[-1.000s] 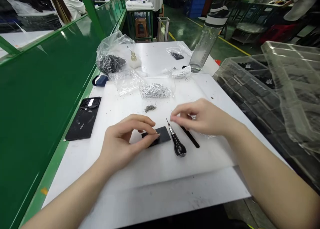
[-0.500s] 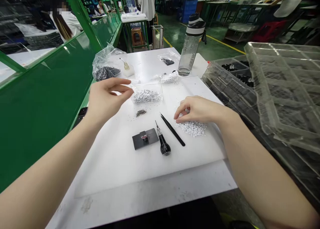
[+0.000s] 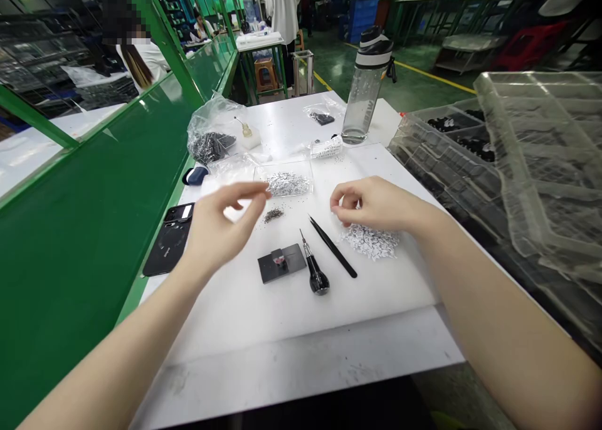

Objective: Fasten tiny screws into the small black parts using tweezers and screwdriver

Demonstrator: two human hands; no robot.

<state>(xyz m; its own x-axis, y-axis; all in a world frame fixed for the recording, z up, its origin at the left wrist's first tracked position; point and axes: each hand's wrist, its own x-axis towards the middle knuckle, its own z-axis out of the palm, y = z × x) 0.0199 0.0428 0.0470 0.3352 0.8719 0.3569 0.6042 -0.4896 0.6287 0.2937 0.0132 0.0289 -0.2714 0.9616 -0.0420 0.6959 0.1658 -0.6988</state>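
My left hand [image 3: 226, 224] hovers left of a clear tray [image 3: 308, 188] of small white pieces, thumb and fingertips brought together; anything between them is too small to make out. Above the near-left edge of a loose heap of small white pieces [image 3: 374, 242], my right hand [image 3: 364, 201] is closed in a pinch, its contents hidden. Between the hands lie black tweezers [image 3: 333, 247], a screwdriver [image 3: 316, 273] with a black handle, and a dark flat plate [image 3: 286, 267] bearing a small raised block. A little pile of tiny dark screw-like bits [image 3: 273, 215] sits before the tray.
A water bottle [image 3: 364, 94] stands at the back right. Stacked clear compartment boxes [image 3: 442, 160] line the right side. A phone [image 3: 167, 245] lies at the left edge by a green partition [image 3: 94, 229]. Plastic bags [image 3: 211, 135] and a small bottle [image 3: 246, 129] are behind the tray.
My left hand has come nearer to me, and its thumb and fingertips have drawn together. My right hand has shifted up slightly off the heap. The view has turned slightly left, showing the phone.
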